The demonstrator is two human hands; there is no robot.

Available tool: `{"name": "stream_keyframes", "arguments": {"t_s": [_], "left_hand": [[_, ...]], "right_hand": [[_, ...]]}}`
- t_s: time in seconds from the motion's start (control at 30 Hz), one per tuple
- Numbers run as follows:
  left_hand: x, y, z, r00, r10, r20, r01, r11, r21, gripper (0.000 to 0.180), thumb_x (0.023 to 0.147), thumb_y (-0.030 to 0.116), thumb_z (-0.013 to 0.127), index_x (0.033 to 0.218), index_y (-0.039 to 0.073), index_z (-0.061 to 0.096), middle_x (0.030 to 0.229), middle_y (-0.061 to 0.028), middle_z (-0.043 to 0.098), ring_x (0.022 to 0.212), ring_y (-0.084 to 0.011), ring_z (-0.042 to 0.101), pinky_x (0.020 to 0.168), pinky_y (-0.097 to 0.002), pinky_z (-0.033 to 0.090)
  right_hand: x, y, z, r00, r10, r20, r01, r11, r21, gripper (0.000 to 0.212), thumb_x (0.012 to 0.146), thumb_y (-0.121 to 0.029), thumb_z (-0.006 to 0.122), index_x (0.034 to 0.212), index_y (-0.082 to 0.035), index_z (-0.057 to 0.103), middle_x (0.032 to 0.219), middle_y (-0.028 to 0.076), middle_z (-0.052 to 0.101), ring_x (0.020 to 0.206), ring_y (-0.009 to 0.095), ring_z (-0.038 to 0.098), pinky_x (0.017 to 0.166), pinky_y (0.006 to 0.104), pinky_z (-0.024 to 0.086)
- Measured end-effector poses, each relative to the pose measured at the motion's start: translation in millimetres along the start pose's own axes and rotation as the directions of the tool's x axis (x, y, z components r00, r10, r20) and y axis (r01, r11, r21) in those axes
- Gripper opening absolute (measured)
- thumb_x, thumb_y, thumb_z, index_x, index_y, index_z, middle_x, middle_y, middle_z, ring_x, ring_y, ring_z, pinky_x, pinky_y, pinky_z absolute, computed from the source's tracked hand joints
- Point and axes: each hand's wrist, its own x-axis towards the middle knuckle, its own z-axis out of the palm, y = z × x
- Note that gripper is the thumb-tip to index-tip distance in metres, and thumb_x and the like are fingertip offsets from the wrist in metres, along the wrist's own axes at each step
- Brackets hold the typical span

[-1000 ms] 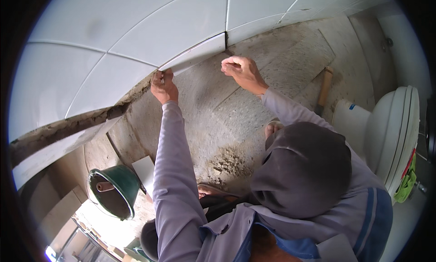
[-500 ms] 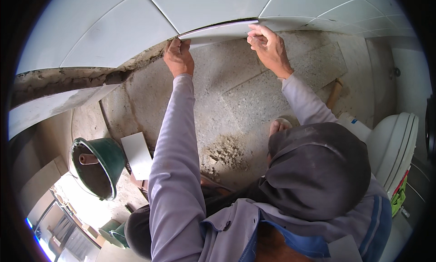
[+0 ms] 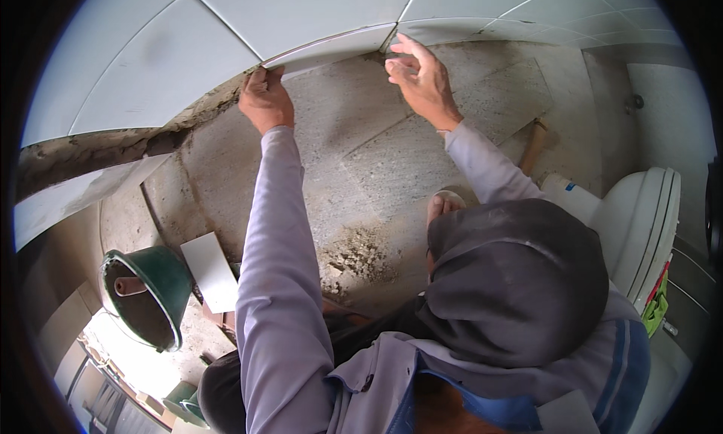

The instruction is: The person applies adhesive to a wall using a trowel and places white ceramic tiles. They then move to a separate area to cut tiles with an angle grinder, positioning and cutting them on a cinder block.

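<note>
A narrow white tile strip (image 3: 331, 50) stands along the foot of the tiled wall, under a large white tile (image 3: 309, 12). My left hand (image 3: 267, 101) is closed at the strip's left end, thumb and fingers pinching its edge. Just off the strip's right end is my right hand (image 3: 425, 84), its fingers apart and holding nothing. A dark gap shows beside that right end. Left of my left hand, the wall's lower edge is bare, rough mortar (image 3: 203, 110).
A green bucket (image 3: 169, 272) with a handled tool inside stands at left, beside a loose white tile (image 3: 211, 272). Crumbled mortar (image 3: 358, 257) lies on the concrete floor. At right are a wooden handle (image 3: 533, 146) and a white toilet (image 3: 640, 216).
The dark gap above the tile strip has narrowed to a thin line. My right hand has come away from the strip's right end, fingers spreading. My left hand stays at the left end.
</note>
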Motion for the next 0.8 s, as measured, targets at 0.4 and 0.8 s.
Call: {"name": "stream_keyframes", "arguments": {"t_s": [0.4,0.8], "left_hand": [[7.2,-22.5,-9.3,0.998,-0.007,0.066,0.010,0.999,-0.048,0.014,0.089,0.011,0.066,0.095,0.000,0.072,0.088,-0.0172,0.072,0.077,-0.0245,0.069,0.071,-0.0336,0.052],[-1.3,-18.3,-4.7,1.000,0.026,0.002,-0.026,1.000,0.004,0.013,0.087,0.011,0.069,0.094,0.001,0.073,0.088,-0.0115,0.070,0.079,-0.0226,0.067,0.071,-0.0329,0.051]], "right_hand": [[11.8,-3.4,-11.2,0.999,0.040,-0.036,-0.041,0.999,-0.013,0.050,0.088,-0.019,0.068,0.133,-0.001,0.055,0.115,0.015,0.068,0.102,0.028,0.066,0.085,0.0378,0.055],[14.0,-7.1,-6.8,1.000,-0.016,-0.025,0.015,0.999,-0.050,0.046,0.089,-0.011,0.062,0.132,0.002,0.055,0.120,0.017,0.065,0.099,0.022,0.067,0.080,0.0359,0.058]]}}
